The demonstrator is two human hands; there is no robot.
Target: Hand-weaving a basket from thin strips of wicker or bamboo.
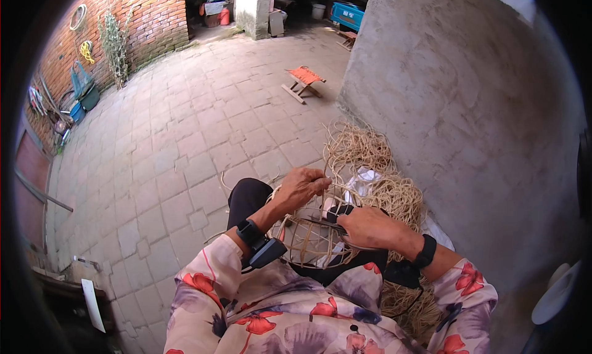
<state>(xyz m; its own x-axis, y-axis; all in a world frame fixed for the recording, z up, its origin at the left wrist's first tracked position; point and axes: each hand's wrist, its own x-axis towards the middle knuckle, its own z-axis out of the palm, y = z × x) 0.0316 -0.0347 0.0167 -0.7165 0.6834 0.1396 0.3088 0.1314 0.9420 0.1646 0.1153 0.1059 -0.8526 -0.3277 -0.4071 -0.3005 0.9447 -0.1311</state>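
An openwork basket (306,250) of thin tan strands rests on my lap, between my dark-trousered knees. At its far rim my left hand (301,189) is closed, thumb and fingers pinching a thin cord (326,162) that sticks upward. My right hand (372,227) is wrapped round a pair of dark scissors (324,223), whose blades point left across the basket's opening. The scissors' handles are mostly hidden inside the right hand. Just beyond the right hand lies a heap of tan cord (394,197).
More loose cord (357,146) piles up against the grey wall (456,107) on my right, with white plastic (362,180) among it. An orange-topped folding stool (305,77) stands ahead on the paving (185,138). Buckets (78,112) sit by the brick wall (148,21) at far left.
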